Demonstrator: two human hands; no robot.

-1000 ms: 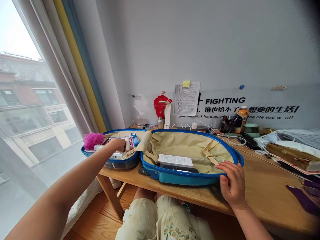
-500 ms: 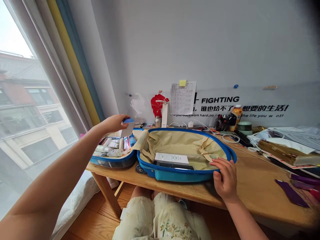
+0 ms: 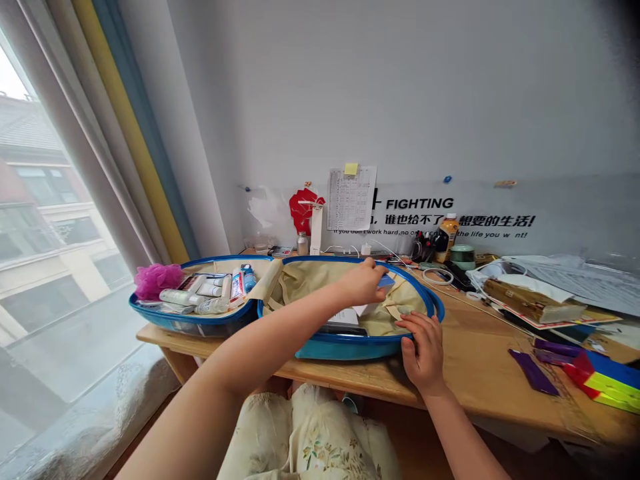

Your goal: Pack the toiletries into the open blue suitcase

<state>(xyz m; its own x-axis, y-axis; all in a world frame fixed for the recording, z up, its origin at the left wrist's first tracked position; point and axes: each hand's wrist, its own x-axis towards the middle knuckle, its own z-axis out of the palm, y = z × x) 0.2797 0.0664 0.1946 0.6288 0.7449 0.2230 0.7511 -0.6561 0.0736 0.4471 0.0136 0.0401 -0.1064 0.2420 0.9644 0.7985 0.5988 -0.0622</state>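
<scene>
An open blue suitcase [image 3: 327, 350] with a beige lining lies on the wooden desk. My left hand [image 3: 367, 281] reaches across to its right half, closed on a small blue-and-white box [image 3: 387, 281] that it partly covers. At the near right edge, my right hand [image 3: 425, 350] grips the suitcase rim, fingers over the inside and thumb outside. Below my left forearm, a white printed card [image 3: 345, 317] lies in that half beside a dark flat item. In the left half are a pink bath puff [image 3: 158, 281], a toothpaste tube [image 3: 237, 285], a blue bottle [image 3: 248, 277] and several other tubes and bottles.
Behind the suitcase stand a white lamp [image 3: 317, 230] and a silver bottle [image 3: 302, 243]. To the right are an orange-capped bottle [image 3: 447, 238], a cable, a brown pouch [image 3: 530, 300], papers, purple pieces [image 3: 533, 372] and a multicoloured box [image 3: 607, 383]. A curtained window is at left.
My left hand has carried the blue-and-white box rightward from above the left half to the right half. My right hand stays on the rim. The view has shifted right.
</scene>
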